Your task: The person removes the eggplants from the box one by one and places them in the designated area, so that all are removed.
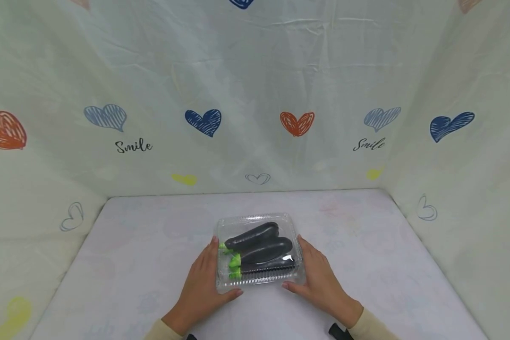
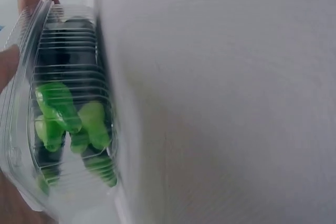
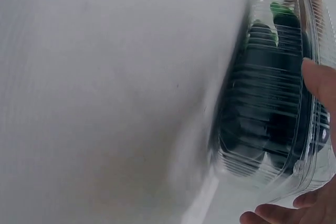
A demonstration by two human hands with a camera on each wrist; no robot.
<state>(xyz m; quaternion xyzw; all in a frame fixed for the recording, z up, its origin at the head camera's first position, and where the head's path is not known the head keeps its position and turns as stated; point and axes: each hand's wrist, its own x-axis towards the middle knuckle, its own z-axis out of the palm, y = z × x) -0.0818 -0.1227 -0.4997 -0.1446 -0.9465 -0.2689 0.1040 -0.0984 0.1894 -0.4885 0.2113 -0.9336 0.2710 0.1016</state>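
A clear plastic clamshell container (image 1: 248, 221), with its lid closed, is in the middle of the head view. Inside lie dark eggplants (image 1: 265, 250) with bright green stems (image 1: 235, 260) toward the left. My left hand (image 1: 199, 283) grips the container's left side, fingers along the side and thumb at the near corner. On the opposite side my right hand (image 1: 323, 281) holds it the same way. In the right wrist view the right thumb (image 3: 319, 80) lies on the rim, with fingertips past the corner. The left wrist view shows the green stems through the ribbed wall.
The container is over a pale table (image 1: 144, 245). Light curtains with printed hearts (image 1: 203, 123) and the word Smile rise behind and on both sides. A dark strap piece (image 1: 340, 331) shows at the right wrist.
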